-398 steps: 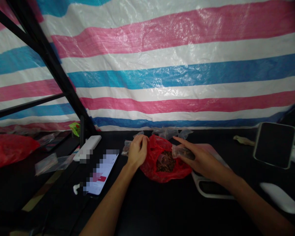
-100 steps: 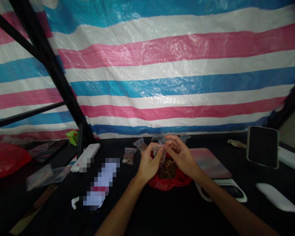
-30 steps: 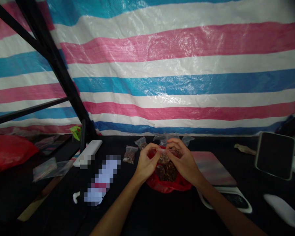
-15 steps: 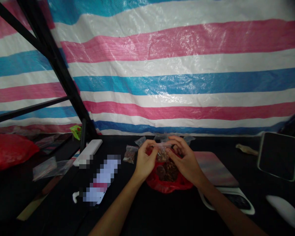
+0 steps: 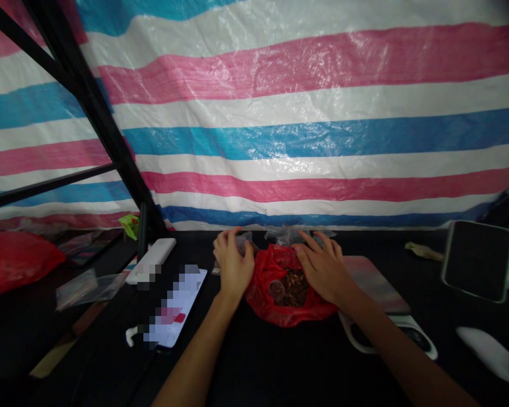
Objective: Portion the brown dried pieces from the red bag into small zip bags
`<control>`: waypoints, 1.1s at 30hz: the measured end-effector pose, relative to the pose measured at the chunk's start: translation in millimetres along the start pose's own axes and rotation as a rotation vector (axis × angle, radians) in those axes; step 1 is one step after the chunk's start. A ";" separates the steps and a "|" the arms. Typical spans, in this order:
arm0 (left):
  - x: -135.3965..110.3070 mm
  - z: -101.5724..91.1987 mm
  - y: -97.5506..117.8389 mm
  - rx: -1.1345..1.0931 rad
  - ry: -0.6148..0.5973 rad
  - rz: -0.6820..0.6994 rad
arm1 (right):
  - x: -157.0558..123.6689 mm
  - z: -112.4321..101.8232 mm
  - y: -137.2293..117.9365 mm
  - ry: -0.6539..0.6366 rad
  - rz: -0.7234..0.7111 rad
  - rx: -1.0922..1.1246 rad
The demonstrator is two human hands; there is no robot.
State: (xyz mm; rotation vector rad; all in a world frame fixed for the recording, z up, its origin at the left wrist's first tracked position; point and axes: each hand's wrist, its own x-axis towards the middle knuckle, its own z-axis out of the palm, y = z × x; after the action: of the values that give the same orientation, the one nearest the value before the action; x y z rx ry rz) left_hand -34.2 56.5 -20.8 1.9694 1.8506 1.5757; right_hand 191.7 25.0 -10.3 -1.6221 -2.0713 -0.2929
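Note:
My left hand (image 5: 233, 263) sits at the far left edge of a red plastic bag (image 5: 265, 282), its curled fingers over a small clear zip bag (image 5: 245, 242). I cannot tell whether it grips that bag. My right hand (image 5: 322, 268) rests with fingers apart on the bag's right side and holds nothing. Inside the open red bag lies a heap of dark brown dried pieces (image 5: 294, 288), with a small round clear item (image 5: 276, 290) beside it. More small clear bags (image 5: 288, 233) stand behind the red bag.
On the black table lie a phone with a pixelated screen (image 5: 173, 308), a white power bank (image 5: 155, 257), and a pink pad (image 5: 375, 280). A black tablet on a stand (image 5: 477, 261) stands right. A striped tarp (image 5: 305, 141) hangs behind, crossed by a black metal frame (image 5: 97, 124).
My hands were together pinching a small clear bag above the red bag. They have now parted: the left moved left to the small bags, and the right moved down onto the red bag.

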 end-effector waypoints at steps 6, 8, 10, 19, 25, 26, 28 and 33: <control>-6.9 4.3 8.9 -0.154 -0.452 0.267 | -4.5 7.6 1.1 -0.085 -0.091 -0.056; -6.8 3.4 10.2 -0.146 -0.469 0.277 | -4.8 7.9 -0.2 -0.098 -0.097 -0.040; -6.0 2.3 10.8 -0.162 -0.489 0.259 | -5.0 7.0 -2.8 -0.123 -0.125 0.001; -10.0 6.8 4.1 -0.297 -0.552 0.162 | -10.6 7.2 -13.7 -0.189 -0.211 0.140; -5.6 4.5 13.2 -0.666 -0.577 -0.013 | -8.6 5.6 -13.8 -0.177 -0.165 0.287; -3.9 3.5 15.5 -0.729 -0.558 -0.053 | -7.0 4.6 -14.7 -0.156 -0.137 0.332; -0.3 1.9 18.8 -0.821 -0.494 -0.127 | -3.6 2.4 -17.0 -0.097 -0.082 0.412; 6.1 1.7 17.3 -0.919 -0.337 -0.208 | 3.4 -3.1 -22.5 0.037 -0.017 0.648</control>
State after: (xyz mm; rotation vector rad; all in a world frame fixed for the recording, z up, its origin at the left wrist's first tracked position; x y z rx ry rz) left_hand -21.6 56.8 -7.3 1.4272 0.8959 1.4985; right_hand 170.4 20.4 -3.1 -1.1877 -1.8772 0.3159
